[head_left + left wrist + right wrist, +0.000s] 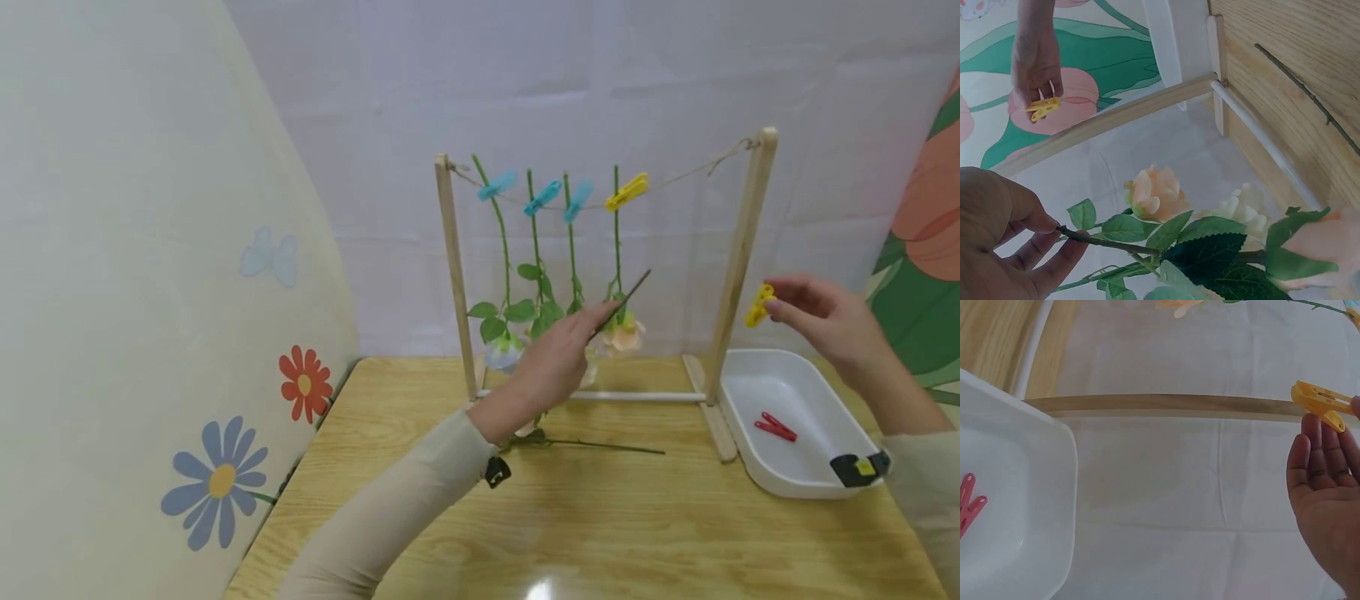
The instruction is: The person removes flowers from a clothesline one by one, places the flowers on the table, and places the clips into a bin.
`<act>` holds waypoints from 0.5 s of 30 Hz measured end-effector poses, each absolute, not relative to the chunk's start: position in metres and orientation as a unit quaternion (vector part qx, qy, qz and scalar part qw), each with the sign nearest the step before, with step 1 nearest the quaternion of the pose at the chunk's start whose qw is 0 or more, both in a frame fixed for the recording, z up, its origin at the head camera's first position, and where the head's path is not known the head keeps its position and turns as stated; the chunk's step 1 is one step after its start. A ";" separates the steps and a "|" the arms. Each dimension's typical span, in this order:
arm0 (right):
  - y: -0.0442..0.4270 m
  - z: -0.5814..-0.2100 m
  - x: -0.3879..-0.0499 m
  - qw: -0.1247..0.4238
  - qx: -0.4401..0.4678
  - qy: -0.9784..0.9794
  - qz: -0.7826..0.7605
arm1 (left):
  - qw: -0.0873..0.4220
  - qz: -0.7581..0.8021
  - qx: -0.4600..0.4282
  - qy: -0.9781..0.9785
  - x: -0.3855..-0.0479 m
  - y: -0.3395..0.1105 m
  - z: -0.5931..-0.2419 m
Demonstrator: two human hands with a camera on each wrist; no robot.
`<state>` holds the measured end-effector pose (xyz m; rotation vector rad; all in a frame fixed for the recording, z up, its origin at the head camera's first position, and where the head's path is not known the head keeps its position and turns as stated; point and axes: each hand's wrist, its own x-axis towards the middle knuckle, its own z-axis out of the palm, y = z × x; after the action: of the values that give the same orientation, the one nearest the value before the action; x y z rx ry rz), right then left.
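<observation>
My left hand [551, 362] pinches the dark stem of a rose [1110, 242] between thumb and fingers. In the left wrist view this rose's pale peach bloom [1313, 250] points to the lower right, past its dark leaves. My right hand [836, 333] holds a yellow clothespin [760, 306] by fingertips and thumb, just right of the wooden frame's right post [742, 250]. Several flowers hang head down from a string, clipped by three blue clothespins [543, 198] and one yellow clothespin [627, 192]. The left hand partly hides their blooms in the head view.
Below the right hand stands a white tray [750, 362] with a red clothespin [776, 427] inside. Another flower stem [600, 446] lies on the wooden table [637, 525] before the frame. A white bar [637, 397] joins the frame's feet. Behind hangs a pale cloth [525, 67].
</observation>
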<state>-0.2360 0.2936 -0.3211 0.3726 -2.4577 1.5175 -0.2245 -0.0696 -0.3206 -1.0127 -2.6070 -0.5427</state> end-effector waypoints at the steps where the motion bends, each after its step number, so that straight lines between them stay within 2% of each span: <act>1: 0.295 -0.323 -0.236 0.111 0.124 -0.841 0.514 | 0.148 -0.184 -0.354 -0.905 -0.225 -0.070 -0.322; 15: 0.316 -0.356 -0.236 0.073 0.104 -0.873 0.470 | 0.124 -0.088 -0.350 -0.924 -0.235 -0.080 -0.339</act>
<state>-0.2362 0.3162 -0.3560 0.3137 -2.6234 1.4116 -0.2350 -0.0796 -0.3390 -1.0192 -2.6952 -0.2570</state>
